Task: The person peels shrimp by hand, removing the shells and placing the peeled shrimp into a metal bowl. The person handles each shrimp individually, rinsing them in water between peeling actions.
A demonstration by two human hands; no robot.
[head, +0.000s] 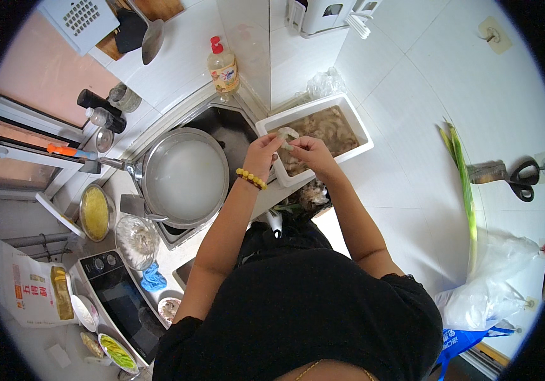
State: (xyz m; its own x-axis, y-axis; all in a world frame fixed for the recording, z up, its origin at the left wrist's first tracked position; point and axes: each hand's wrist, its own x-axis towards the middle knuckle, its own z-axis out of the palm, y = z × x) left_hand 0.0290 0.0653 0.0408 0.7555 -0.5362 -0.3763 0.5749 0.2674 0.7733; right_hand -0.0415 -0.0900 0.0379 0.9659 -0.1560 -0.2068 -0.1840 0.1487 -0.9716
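Note:
A raw, greyish shrimp [287,135] is held up between my two hands. My left hand [262,151], below a wrist with a yellow bead bracelet [252,178], pinches one side of it. The fingertips of my right hand [316,153] grip its other side. Just beneath lies a white foam box [363,143] holding many shrimp [332,128] in murky water. To the left, a large metal basin [146,176] of cloudy white water [184,178] sits over the steel sink [241,124]. Below the box, a dark bag of scraps [311,196] is partly hidden by my right forearm.
A dish soap bottle [224,74] stands behind the sink. A faucet [115,163] reaches the basin's left rim. Left of me are a clear bowl of pale food [136,242], a blue cloth [153,277] and a microwave [124,305]. Scissors [522,178] hang on the right wall.

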